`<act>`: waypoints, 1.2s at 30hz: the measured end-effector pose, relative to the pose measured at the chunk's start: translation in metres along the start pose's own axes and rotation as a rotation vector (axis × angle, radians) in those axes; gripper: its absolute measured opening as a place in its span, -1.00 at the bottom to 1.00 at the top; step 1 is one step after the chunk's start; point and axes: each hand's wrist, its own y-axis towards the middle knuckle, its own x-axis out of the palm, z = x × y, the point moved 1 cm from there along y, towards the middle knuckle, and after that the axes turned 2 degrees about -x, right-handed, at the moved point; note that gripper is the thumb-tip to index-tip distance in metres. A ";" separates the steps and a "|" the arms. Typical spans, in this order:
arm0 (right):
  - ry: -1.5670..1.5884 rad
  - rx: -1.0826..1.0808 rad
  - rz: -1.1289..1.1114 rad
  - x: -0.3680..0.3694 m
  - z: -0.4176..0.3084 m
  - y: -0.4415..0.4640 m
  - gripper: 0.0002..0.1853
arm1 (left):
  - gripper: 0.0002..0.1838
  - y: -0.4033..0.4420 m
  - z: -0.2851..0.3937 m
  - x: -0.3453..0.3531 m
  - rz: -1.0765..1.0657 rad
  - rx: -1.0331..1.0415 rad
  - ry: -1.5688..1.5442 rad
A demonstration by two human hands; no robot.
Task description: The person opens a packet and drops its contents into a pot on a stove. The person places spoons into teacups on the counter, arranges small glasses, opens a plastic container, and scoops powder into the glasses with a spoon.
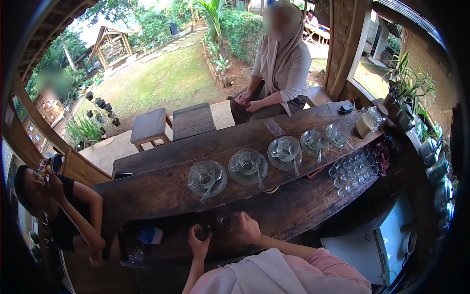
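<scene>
Low in the head view, my left hand [199, 246] is wrapped around a small dark-looking glass [201, 230] above the lower wooden counter. My right hand [248, 229] is just to the right, its fingers closed at the side of another small clear glass [225, 221]; the exact grip is partly hidden. On the raised counter beyond stand several glass cups on saucers with spoons, among them a left cup [204, 175], a second cup [247, 161] and a third cup [286, 148].
Several small upturned glasses [355, 171] stand on the right of the lower counter, below a lidded jar [369, 122]. A blue box [150, 235] lies at left. One person [281, 73] sits across the counter; another [78, 210] is at left. Stools [193, 121] stand beyond.
</scene>
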 end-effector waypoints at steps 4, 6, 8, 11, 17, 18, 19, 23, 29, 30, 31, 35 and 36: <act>0.128 0.042 -0.121 0.023 0.026 0.014 -0.25 | -0.32 0.009 0.005 0.001 -0.026 -0.034 -0.060; 0.150 0.067 -0.234 0.028 0.028 0.020 -0.22 | -0.34 0.015 0.002 0.001 -0.034 -0.012 -0.077; 0.151 0.110 -0.276 0.027 0.023 0.024 -0.21 | -0.33 0.020 -0.005 0.004 -0.067 0.035 -0.050; 0.143 0.110 -0.275 0.027 0.018 0.027 -0.20 | -0.33 0.024 -0.006 0.004 -0.072 0.042 -0.077; 0.106 0.072 -0.269 0.029 0.017 0.030 -0.16 | -0.36 0.031 0.002 -0.001 -0.088 0.073 -0.040; 0.104 0.066 -0.270 0.028 0.015 0.029 -0.16 | -0.36 0.032 0.001 -0.001 -0.082 0.075 -0.041; 0.091 0.078 -0.270 0.026 0.014 0.028 -0.16 | -0.36 0.032 0.000 -0.001 -0.084 0.079 -0.047; 0.043 0.095 -0.252 0.023 0.015 0.026 -0.19 | -0.35 0.034 -0.004 -0.003 -0.075 0.069 -0.041; 0.010 0.083 -0.247 0.030 0.027 0.020 -0.23 | -0.33 0.032 -0.003 -0.011 -0.088 0.058 -0.053; 0.011 0.082 -0.245 0.027 0.024 0.019 -0.23 | -0.33 0.031 -0.004 -0.011 -0.087 0.060 -0.051; 0.020 0.095 -0.234 0.025 0.020 0.018 -0.24 | -0.33 0.031 -0.005 -0.012 -0.087 0.057 -0.066; -0.030 0.098 -0.173 0.024 0.018 0.013 -0.25 | -0.33 0.030 -0.006 -0.009 -0.086 0.039 -0.105; -0.020 0.091 -0.180 0.023 0.014 0.012 -0.25 | -0.33 0.030 -0.006 -0.010 -0.078 0.034 -0.096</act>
